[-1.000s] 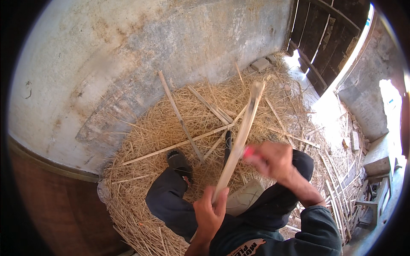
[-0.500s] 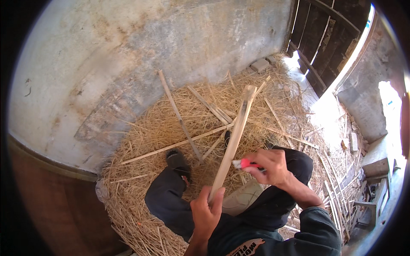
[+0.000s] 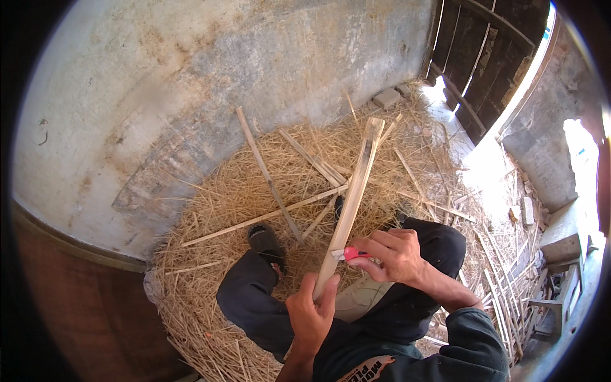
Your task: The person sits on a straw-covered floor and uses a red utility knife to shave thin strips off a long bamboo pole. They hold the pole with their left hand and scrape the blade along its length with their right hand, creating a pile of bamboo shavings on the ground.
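A long flat strip of split bamboo or wood [image 3: 354, 197] slants up and away from my lap. My left hand [image 3: 310, 312] is closed round its near end, thumb along one side. In my right hand [image 3: 393, 254] is a red utility knife [image 3: 354, 253], gripped in closed fingers. Its pale blade end meets the strip's right edge, a short way above my left hand. Black trousers cover my bent legs, and a dark shoe [image 3: 265, 244] shows beyond my left knee. A pale piece of cloth or padding [image 3: 363, 298] lies under the strip, between my legs.
Straw and shavings [image 3: 223, 191] cover the floor. Several loose strips, one long strip [image 3: 267, 172] among them, lie ahead. A stained wall [image 3: 254, 63] stands beyond, a dark plank door [image 3: 477, 57] at far right. Bricks [image 3: 387, 98] sit by the wall; a wooden frame [image 3: 563, 293] stands right.
My right hand has brought the knife left and slightly down, so its blade now lies against the strip nearer my left hand. The strip's far end has risen slightly.
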A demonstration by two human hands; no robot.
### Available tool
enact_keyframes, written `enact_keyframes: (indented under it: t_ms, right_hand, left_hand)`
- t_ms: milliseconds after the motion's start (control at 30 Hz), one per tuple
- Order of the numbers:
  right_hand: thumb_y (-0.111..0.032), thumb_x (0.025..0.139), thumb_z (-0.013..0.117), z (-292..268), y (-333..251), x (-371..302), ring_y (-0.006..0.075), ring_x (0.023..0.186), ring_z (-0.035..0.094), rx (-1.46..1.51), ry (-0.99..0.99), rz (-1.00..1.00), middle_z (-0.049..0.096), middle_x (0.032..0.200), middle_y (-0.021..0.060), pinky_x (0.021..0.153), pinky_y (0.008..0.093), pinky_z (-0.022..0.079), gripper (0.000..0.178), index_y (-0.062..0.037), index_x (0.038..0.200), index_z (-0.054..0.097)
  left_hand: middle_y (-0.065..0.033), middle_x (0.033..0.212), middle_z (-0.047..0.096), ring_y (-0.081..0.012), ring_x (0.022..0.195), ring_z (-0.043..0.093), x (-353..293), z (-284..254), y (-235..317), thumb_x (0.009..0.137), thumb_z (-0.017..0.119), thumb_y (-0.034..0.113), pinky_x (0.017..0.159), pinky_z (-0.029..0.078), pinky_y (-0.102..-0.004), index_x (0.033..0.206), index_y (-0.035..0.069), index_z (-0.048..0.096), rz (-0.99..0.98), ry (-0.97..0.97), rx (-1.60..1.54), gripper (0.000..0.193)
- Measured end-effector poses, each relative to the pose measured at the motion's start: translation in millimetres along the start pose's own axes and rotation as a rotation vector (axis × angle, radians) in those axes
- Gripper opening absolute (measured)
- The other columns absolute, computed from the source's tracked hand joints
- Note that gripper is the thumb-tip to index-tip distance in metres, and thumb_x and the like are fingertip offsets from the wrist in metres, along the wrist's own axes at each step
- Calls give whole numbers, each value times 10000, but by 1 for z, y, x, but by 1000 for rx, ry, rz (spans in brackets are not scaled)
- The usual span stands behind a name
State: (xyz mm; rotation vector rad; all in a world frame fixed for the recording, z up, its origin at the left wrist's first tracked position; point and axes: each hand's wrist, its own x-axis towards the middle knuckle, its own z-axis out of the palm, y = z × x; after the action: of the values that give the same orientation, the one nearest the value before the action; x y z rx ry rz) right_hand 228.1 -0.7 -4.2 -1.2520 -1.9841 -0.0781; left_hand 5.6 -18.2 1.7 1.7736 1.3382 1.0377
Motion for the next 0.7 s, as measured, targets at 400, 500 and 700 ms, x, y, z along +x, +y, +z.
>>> enact_keyframes:
  t_ms: [400,500,700]
  right_hand:
    - [-216,918,851,-43,55,23,233,632,724,-105,187,279,754,834,75,567,353,549,221,-69,1074,797]
    - [-218,911,857,-39,57,23,235,637,723,-76,236,294,747,828,78,571,348,541,250,-60,1095,796]
    - [-223,908,864,-41,57,25,243,637,723,-125,212,275,745,825,87,572,346,543,263,-59,1102,796]
  left_hand:
    - [-61,569,504,-65,513,451,-36,-11,-16,1028,781,261,472,352,-306,867,4,651,-122,-111,-9,331]
    - [-54,564,509,-59,514,460,-36,-11,-15,1028,782,266,473,351,-303,867,2,660,-156,-123,-24,333]
    - [-35,564,512,-41,524,458,-35,-16,-17,1031,776,252,474,345,-295,876,-4,666,-175,-157,-36,318]
